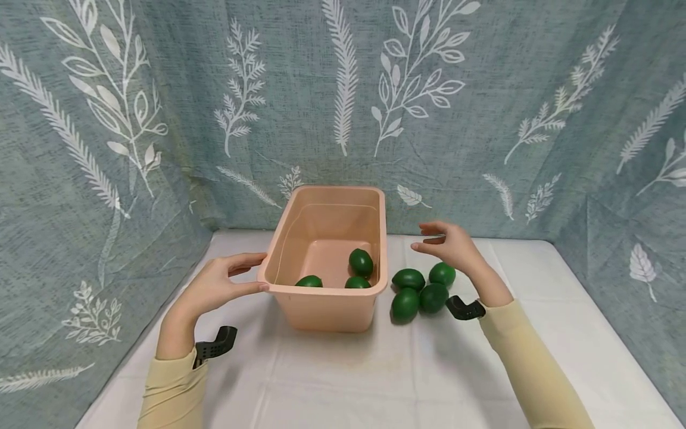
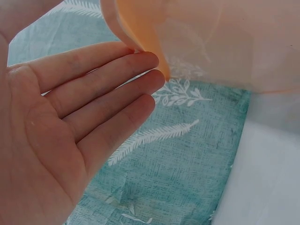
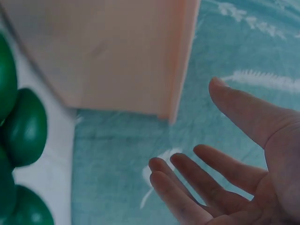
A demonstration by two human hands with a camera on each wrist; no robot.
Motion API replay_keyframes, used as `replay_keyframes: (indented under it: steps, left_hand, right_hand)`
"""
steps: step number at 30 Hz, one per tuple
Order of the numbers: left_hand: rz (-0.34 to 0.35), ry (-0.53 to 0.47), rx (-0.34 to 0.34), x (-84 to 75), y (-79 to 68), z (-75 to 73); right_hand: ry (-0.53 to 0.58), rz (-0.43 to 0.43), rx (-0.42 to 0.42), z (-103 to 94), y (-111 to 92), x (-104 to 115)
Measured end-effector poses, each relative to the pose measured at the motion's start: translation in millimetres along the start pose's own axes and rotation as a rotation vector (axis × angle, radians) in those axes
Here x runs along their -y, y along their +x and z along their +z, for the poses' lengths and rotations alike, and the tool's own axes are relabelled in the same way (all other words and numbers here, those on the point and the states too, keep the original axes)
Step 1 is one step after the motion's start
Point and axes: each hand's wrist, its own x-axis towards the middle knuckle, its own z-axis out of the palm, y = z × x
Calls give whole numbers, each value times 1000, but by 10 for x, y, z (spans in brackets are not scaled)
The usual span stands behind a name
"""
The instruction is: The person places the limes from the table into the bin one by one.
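A peach-coloured plastic bin [image 1: 327, 313] stands in the middle of the table, and three glossy dark green limes [image 1: 361, 263] show inside it. At the bin's left rim, my left hand [image 1: 217, 286] touches with its fingertips, the fingers nearly straight. In the left wrist view the fingers [image 2: 117, 79] lie flat against the rim's edge. My right hand [image 1: 452, 247] hovers right of the bin, thumb and fingers apart with nothing between them. Just below it, several more limes [image 1: 405, 305] lie in a cluster beside the bin's right wall; they also show at the left edge of the right wrist view.
A white cloth [image 1: 343, 381] covers the table. Blue-green curtains [image 1: 300, 77] with white leaf prints hang behind and along both sides, reaching the table edges. A black wrist camera mount [image 1: 217, 344] sits on each forearm.
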Motion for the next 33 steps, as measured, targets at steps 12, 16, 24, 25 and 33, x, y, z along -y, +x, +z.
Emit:
replay_keyframes:
  steps: [12,16,24,25,33]
  left_hand:
    - [13,3,-7,4,-3,-2]
    - [20,5,-13,12,-9,-3]
    - [21,-3,-13,6,-20,-4]
    - [20,-2,-13,2,-24,-5]
    - [21,4,-15,-24,-42,-9]
  right_hand:
    - [-64,36,-20,-109,-48,-548]
    - [-84,45,-17,-136,-37,-703]
    - [-104,59,-19,-163,-6,-986]
    - [-102,64,-12,-162,-5,-1012]
    - [-24,52,87,-116,19,-1236]
